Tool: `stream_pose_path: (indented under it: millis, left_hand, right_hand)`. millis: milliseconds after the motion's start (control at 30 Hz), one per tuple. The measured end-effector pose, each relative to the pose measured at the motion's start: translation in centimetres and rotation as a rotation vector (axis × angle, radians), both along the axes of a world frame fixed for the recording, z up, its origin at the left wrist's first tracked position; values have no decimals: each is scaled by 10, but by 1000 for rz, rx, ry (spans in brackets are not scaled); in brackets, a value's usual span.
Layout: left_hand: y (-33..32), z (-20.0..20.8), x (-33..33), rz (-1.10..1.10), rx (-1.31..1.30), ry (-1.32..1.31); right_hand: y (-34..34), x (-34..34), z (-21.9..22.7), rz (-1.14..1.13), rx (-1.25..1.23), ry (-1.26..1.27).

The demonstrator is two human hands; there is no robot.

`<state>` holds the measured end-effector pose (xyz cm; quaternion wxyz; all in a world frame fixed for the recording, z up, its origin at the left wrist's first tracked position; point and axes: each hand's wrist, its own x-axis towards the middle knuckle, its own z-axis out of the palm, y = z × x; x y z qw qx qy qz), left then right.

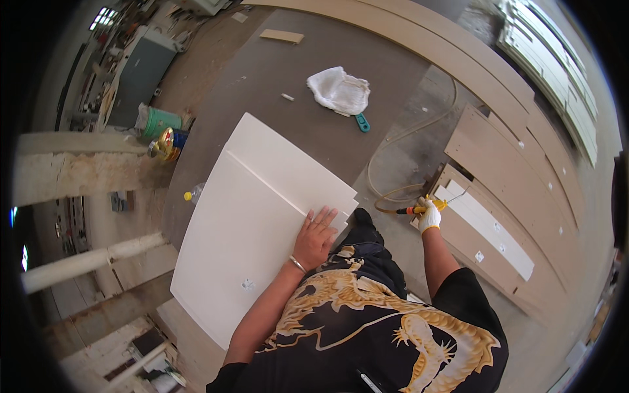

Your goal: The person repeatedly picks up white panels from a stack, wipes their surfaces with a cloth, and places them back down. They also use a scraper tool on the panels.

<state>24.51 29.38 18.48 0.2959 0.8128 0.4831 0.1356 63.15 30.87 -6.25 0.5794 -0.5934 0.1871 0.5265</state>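
My bare left hand [315, 237] lies flat on a white panel [229, 216], near its right edge, with the fingers spread. A narrow groove or ridge runs across the panel, ending close to my fingertips. Out to the right, my right hand [430, 215] wears a white glove with a yellow cuff. It is closed round a yellow air blow gun [438, 205] with a thin bent nozzle. A hose [393, 191] leads from the gun and loops away over the floor.
The panel rests on a brown tabletop [262, 78]. On it lie a white cloth [339, 90], a teal-handled tool [363, 122], a small white stick [287, 97] and a wood offcut [282, 36]. Brown boards [504, 170] and a white strip [491, 229] lie at the right. A green bucket [162, 121] stands left.
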Motion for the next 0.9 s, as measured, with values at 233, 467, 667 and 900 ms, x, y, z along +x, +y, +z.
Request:
stream_pose_path:
  millis: [233, 467, 667, 900]
  left_hand:
    - [-4, 13, -6, 121, -65, 108]
    - [1, 17, -3, 110, -133, 119]
    - [2, 18, -2, 103, -121, 125]
    - [-3, 15, -2, 83, -97, 133]
  right_hand:
    - [78, 4, -41, 273, -107, -93]
    - [121, -12, -49, 103, 214, 115]
    - [100, -39, -12, 319, 181, -115]
    - [-9, -43, -4, 447, 56, -83]
